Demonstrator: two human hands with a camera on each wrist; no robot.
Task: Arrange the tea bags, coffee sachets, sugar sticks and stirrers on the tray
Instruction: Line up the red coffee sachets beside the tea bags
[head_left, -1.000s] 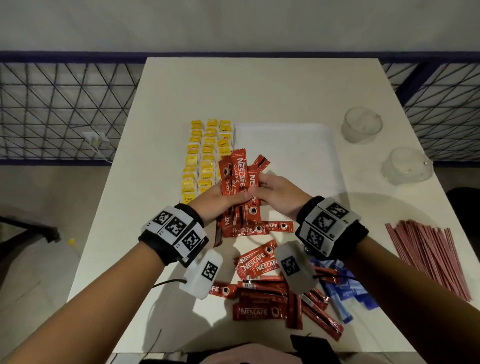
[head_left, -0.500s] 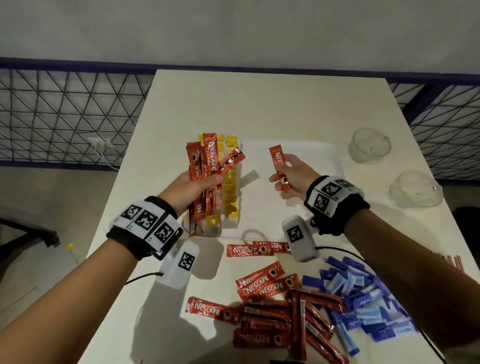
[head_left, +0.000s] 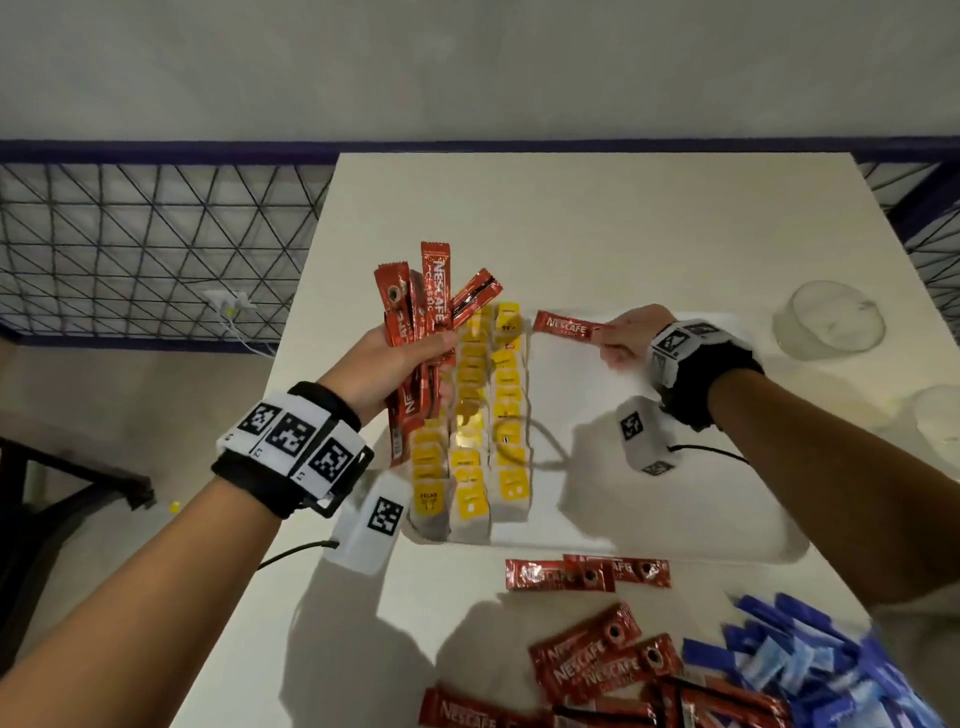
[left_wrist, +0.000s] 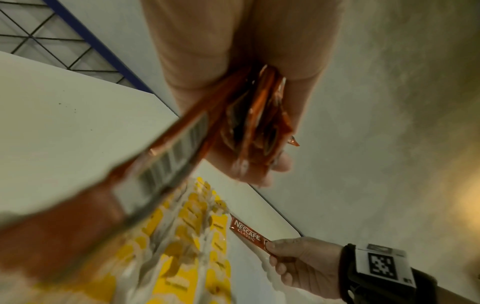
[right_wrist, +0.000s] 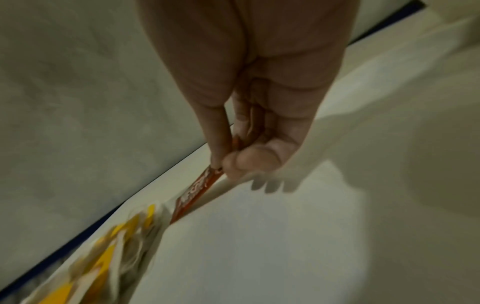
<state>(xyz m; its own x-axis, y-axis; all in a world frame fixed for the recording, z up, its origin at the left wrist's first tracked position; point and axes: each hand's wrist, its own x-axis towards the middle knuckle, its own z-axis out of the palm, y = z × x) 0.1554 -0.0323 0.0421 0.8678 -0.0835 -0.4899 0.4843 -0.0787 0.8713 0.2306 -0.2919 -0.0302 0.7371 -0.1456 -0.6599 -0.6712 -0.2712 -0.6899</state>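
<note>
My left hand (head_left: 410, 358) grips a fanned bundle of red coffee sachets (head_left: 428, 304) above the left side of the white tray (head_left: 670, 493). Three rows of yellow tea bags (head_left: 478, 421) fill the tray's left part. My right hand (head_left: 621, 343) pinches a single red coffee sachet (head_left: 566, 326) by one end, holding it level at the tray's far edge, just right of the tea bags; that single sachet (left_wrist: 248, 235) also shows in the left wrist view and, blurred, the sachet (right_wrist: 198, 191) in the right wrist view. The left hand (left_wrist: 259, 131) closes round the bundle (left_wrist: 255, 123).
Loose coffee sachets (head_left: 587, 574) lie on the table in front of the tray, with more sachets (head_left: 605, 662) nearer me. A heap of blue sugar sticks (head_left: 810, 665) lies at the near right. Two clear cups (head_left: 828, 319) stand right of the tray. A wire fence (head_left: 130, 244) runs behind.
The hands parted: my left hand lifted the sachet bundle left over the tea bags, and my right hand carried one sachet out to the tray's far edge and turned it level.
</note>
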